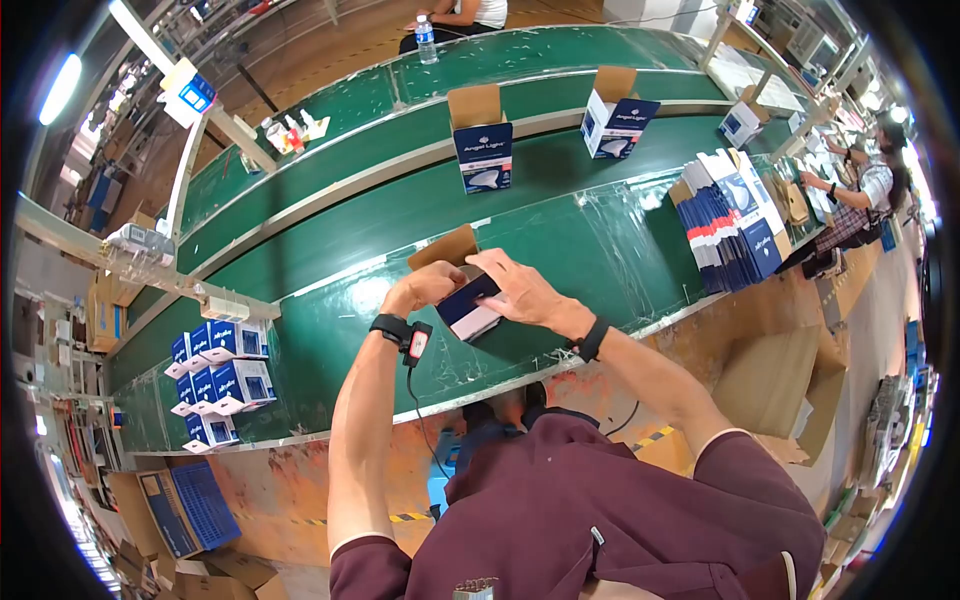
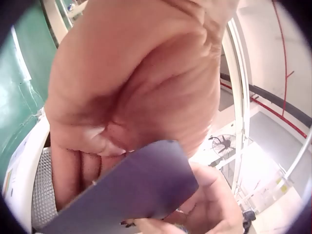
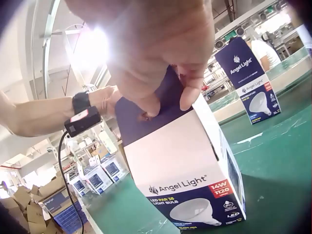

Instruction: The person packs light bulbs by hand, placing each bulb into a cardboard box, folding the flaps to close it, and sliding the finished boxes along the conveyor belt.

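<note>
An upright Angel Light bulb box (image 3: 168,158) stands on the green table directly before me, its top flaps raised. My right hand (image 1: 525,293) pinches the dark blue flap (image 3: 146,117), thumb against its outer face and a finger over its edge. My left hand (image 1: 432,287) is at the box's far left upper edge. Its bent fingers (image 2: 90,168) grip there, partly hidden behind the flap in the left wrist view. A silver-grey textured surface (image 2: 43,190) shows beside them. The inside of the box is mostly hidden.
Two more bulb boxes with raised flaps, one left (image 1: 484,155) and one right (image 1: 618,125), stand across the table. Flat cartons (image 1: 730,225) are piled at right, and several small boxes (image 1: 220,375) stand at left. A water bottle (image 1: 426,40) and a seated person (image 1: 868,185) are farther off.
</note>
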Action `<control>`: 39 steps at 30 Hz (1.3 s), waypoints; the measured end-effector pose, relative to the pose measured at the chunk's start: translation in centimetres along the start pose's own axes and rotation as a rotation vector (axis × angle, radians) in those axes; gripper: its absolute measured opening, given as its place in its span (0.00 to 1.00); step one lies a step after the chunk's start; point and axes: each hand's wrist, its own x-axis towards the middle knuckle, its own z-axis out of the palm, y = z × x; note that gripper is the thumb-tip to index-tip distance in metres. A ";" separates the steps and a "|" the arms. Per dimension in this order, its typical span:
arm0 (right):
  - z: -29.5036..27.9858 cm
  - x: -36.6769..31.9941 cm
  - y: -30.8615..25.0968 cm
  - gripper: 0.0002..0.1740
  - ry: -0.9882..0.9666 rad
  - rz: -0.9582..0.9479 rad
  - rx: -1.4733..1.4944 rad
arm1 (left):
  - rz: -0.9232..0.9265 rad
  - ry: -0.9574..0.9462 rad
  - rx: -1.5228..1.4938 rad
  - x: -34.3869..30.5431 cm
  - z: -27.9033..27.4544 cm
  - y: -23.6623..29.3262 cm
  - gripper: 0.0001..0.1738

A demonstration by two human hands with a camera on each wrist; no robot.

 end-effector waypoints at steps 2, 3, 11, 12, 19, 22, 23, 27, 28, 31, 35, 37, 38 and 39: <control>-0.2 -0.6 -0.1 0.53 0.031 -0.073 -0.018 | 0.006 -0.037 -0.084 0.2 0.7 -0.4 0.13; 0.4 -1.2 0.0 0.57 0.042 -0.099 -0.078 | 0.013 -0.054 -0.126 0.2 1.1 -0.3 0.13; 3.0 -2.2 0.7 0.58 0.160 -0.066 -0.170 | 0.149 -0.025 -0.053 1.4 2.2 -1.4 0.10; 2.5 -2.0 0.6 0.50 0.149 -0.074 -0.134 | 0.230 0.042 -0.017 1.1 2.6 -1.5 0.09; 0.5 -0.9 0.8 0.21 0.077 0.038 0.122 | 0.414 0.665 -0.153 -8.6 -3.1 0.8 0.18; 2.3 0.1 1.2 0.19 0.241 0.024 0.125 | 0.060 1.690 0.756 -12.8 -9.3 1.2 0.33; 2.6 0.8 1.0 0.18 0.247 0.076 0.066 | 0.226 1.559 0.780 -13.0 -7.9 2.4 0.36; 3.8 1.6 0.1 0.18 0.210 0.192 -0.126 | 0.380 0.940 0.826 -11.0 7.2 4.1 0.58; 3.7 2.0 0.0 0.16 0.137 0.167 -0.135 | 0.322 0.906 0.773 -10.0 9.2 3.0 0.64; 2.4 1.2 -0.6 0.15 0.120 -0.162 -0.371 | 0.278 0.873 0.707 -6.7 13.2 -0.8 0.65; 6.1 -2.1 3.0 0.43 -0.107 -0.083 -0.453 | 0.260 0.920 0.852 -4.8 14.6 -3.1 0.46; 3.0 -2.8 1.7 0.42 -0.220 -0.158 -0.461 | 0.246 0.914 0.773 -5.6 15.4 -1.1 0.40; 2.8 -3.6 2.0 0.39 -0.136 -0.220 -0.479 | 0.223 0.913 0.731 -5.9 15.8 -0.7 0.37; 3.2 -4.4 2.2 0.36 -0.048 -0.280 -0.491 | 0.221 0.913 0.795 -5.7 15.7 -1.2 0.37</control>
